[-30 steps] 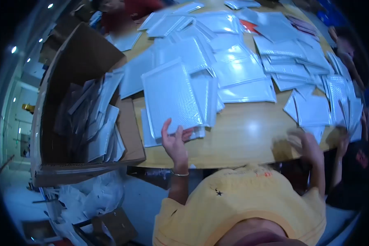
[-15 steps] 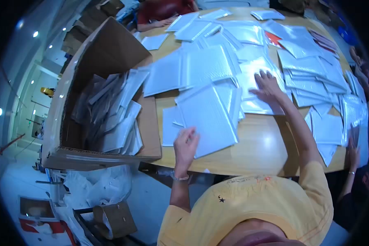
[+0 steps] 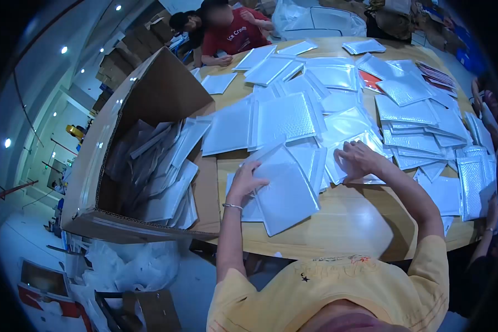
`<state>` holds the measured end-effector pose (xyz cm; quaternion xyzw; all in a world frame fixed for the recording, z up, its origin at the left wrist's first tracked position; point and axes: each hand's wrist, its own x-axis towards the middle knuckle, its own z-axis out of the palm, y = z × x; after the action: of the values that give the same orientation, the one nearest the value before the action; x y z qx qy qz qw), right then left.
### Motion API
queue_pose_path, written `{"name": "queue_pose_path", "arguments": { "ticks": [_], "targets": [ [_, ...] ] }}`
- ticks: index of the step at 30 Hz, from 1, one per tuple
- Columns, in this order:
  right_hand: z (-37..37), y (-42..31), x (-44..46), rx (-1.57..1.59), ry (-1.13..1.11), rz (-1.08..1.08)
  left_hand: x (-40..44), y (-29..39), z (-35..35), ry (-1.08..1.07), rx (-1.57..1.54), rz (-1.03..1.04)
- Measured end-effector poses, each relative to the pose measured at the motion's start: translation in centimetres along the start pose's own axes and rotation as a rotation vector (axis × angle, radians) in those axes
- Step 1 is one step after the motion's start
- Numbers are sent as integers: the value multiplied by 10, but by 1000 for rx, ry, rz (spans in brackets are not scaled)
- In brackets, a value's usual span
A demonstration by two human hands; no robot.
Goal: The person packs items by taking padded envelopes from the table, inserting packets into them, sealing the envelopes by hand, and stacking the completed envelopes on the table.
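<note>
Head cam: left hand rests on a white mailer, near side of the surface, grip spread apart. Right hand curls over a shinier mailer to the right, can't tell if it's clamped.

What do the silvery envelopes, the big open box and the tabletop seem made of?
Envelopes: probably plastic or foil film, perhaps bubble-padded; bumpy surfaces, bright glints. Box: cardboard, apparently corrugated, brown and matte inside; thick cut edge. Tabletop: wood or laminate, smooth and semi-glossy; streaky grain, soft reflections.
</note>
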<state>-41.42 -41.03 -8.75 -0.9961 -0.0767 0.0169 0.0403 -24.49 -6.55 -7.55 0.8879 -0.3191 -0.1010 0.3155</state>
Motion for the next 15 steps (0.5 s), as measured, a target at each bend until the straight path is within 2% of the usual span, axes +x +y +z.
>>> {"name": "queue_pose_path", "arguments": {
  "ticks": [2, 3, 7, 12, 15],
  "targets": [
    [0, -1, -1, -55, 28, -56, -5, 16, -4, -45, 59, -133],
    [0, -3, -2, -54, 30, -54, -8, 20, -4, -46, 61, -132],
    [-3, -17, -9, -93, 84, -54, -37, 25, 6, 198, -96, -15],
    [-9, -27, -15, -15, 222, -134, -56, 27, 8, 266, -235, 117],
    [-9, -13, -15, -23, 345, -208, -71, 32, 2, 355, -292, 105]
  ]
}}
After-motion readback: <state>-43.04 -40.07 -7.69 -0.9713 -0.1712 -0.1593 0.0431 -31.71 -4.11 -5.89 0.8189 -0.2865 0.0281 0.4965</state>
